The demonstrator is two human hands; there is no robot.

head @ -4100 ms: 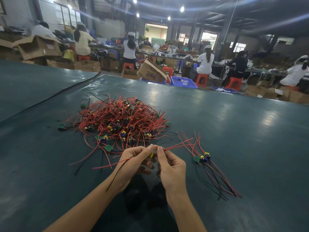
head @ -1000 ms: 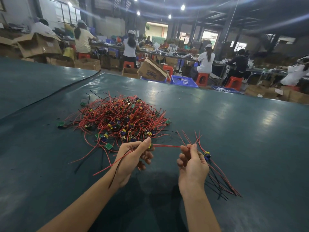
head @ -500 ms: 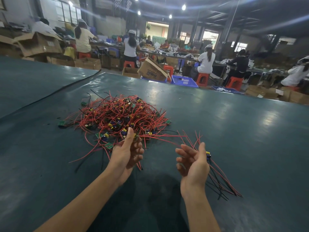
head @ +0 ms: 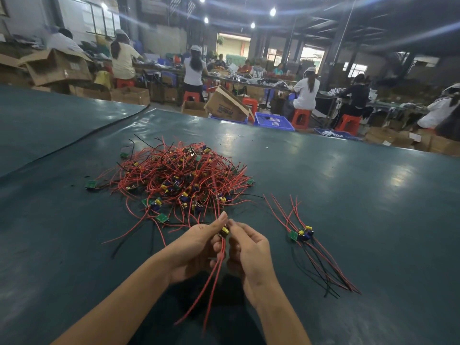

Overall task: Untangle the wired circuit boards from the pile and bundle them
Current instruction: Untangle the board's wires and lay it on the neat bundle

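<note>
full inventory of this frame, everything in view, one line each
tangled pile: one, red and black wires with green boards, table centre
sorted bundle: one, a few boards, red and black wires, right of the hands
held board: one, yellow part, red wires hanging toward the camera
table: one, dark green
cardboard boxes: several, brown, beyond the table
blue crates: two, beyond far edge
stools: several, red-orange, by far benches
workers: several, far benches
left hand: pinches held board
right hand: pinches held board
</note>
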